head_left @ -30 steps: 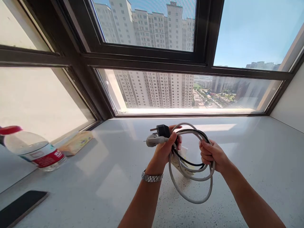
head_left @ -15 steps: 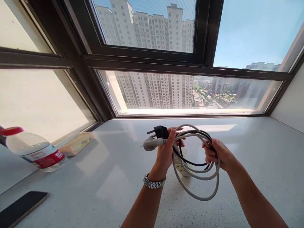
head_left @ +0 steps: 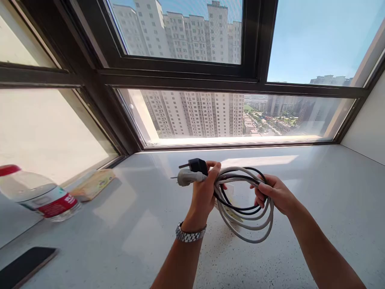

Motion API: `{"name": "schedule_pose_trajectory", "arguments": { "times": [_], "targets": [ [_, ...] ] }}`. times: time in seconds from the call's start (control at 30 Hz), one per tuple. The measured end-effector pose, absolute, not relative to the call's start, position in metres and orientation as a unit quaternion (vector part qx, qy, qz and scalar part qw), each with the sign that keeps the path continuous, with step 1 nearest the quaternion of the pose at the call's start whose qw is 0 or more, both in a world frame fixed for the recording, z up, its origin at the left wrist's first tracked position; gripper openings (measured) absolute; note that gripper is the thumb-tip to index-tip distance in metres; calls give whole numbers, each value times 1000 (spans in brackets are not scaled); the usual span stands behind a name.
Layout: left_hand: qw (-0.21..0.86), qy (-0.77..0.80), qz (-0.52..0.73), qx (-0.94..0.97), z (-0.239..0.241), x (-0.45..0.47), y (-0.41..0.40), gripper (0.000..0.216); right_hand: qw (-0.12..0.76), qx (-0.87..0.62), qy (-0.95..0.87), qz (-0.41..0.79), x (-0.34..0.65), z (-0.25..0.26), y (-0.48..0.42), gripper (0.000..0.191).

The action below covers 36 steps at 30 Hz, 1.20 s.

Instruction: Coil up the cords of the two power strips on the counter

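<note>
Held above the ledge (head_left: 150, 257), between my two hands, are a grey cord (head_left: 254, 241) and a black cord (head_left: 245, 208), looped together. My left hand (head_left: 206, 190) is clamped on the left side of the loops, just beside the grey plug (head_left: 187, 177) and black plug (head_left: 197, 165), whose pins point left. My right hand (head_left: 275, 194), apart from it, grips the right side. Well to the left I see a bottle (head_left: 55, 202), a packet (head_left: 94, 184) and a phone (head_left: 27, 265).

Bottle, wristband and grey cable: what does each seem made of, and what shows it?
Bottle: probably clear, glossy plastic; it is see-through.
Wristband: likely polished metal; it glints silvery.
Grey cable: apparently satin plastic or rubber; it bends in smooth coils.
</note>
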<state>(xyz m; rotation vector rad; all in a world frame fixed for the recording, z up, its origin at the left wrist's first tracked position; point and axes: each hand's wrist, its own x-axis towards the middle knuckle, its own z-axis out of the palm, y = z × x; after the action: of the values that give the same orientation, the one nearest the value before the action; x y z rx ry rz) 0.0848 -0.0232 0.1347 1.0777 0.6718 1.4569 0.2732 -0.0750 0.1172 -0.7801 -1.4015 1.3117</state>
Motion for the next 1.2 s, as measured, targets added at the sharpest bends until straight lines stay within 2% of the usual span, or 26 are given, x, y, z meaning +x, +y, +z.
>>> {"name": "schedule_pose_trajectory", "arguments": {
  "times": [0.23, 0.47, 0.57, 0.7, 0.8, 0.9, 1.03, 1.13, 1.2],
  "targets": [
    [608, 263, 470, 583, 145, 66, -30, 28, 503, -338, -564, 561, 270, 131, -93, 21],
    [606, 255, 491, 571, 145, 69, -33, 29, 526, -358, -547, 544, 260, 134, -99, 11],
    [611, 219, 542, 534, 141, 75, -31, 36, 519, -378, -580, 502, 263, 131, -98, 10],
    [623, 214, 625, 420, 141, 85, -32, 60, 501, -427, -627, 416, 269, 131, -97, 6],
    [634, 206, 626, 404, 141, 87, -33, 69, 465, -435, -682, 361, 271, 135, -102, 4],
    [660, 201, 566, 452, 141, 86, -35, 73, 426, -434, -735, 302, 270, 142, -112, 7],
    [682, 217, 448, 535, 139, 83, -41, 73, 421, -378, -815, 126, 266, 144, -123, 12],
    [660, 246, 361, 611, 142, 80, -52, 63, 431, -304, -850, 22, 265, 142, -129, 13],
    [653, 251, 282, 656, 146, 80, -61, 52, 437, -269, -858, -11, 265, 141, -134, 26]
  ]
}}
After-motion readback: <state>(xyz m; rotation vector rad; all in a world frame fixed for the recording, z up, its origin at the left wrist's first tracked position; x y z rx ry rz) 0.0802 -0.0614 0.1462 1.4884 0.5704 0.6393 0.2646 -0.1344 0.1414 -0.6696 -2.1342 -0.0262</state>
